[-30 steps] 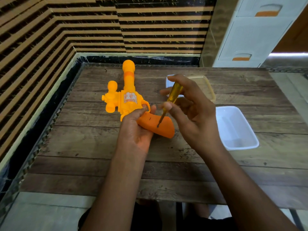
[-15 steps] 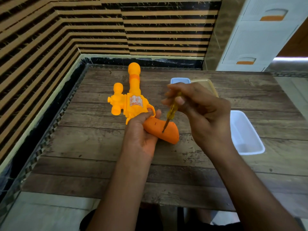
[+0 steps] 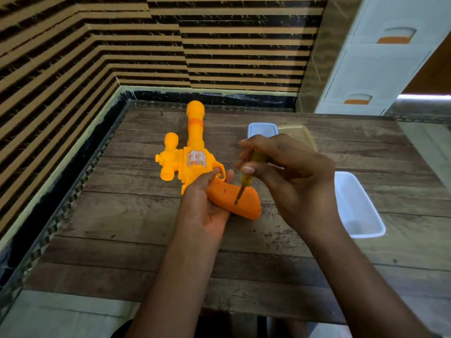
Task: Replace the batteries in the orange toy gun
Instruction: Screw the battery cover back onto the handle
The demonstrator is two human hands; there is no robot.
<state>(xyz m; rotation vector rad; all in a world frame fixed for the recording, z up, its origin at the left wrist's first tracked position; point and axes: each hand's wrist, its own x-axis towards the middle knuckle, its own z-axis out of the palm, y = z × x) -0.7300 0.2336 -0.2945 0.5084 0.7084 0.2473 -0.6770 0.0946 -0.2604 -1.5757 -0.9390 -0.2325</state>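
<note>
The orange toy gun [image 3: 192, 157] lies on the wooden table [image 3: 127, 215] with its barrel pointing away from me. My left hand [image 3: 207, 198] grips it where the yellow body meets the darker orange handle [image 3: 241, 203]. My right hand [image 3: 288, 176] pinches a yellow-handled screwdriver [image 3: 246, 176] between its fingertips. The metal tip stands on the side of the handle, tilted a little to the right at the top.
A white plastic tray [image 3: 358, 206] lies to the right of my right hand. Behind my right hand sit a bluish lidded box [image 3: 262, 129] and a beige container [image 3: 300, 132]. A striped wall borders the table on the left and far side; white drawers [image 3: 380, 69] stand at the right.
My right hand's fingers have closed further down over the screwdriver handle, hiding most of it. The tip stays on the orange handle. The left hand keeps its grip.
</note>
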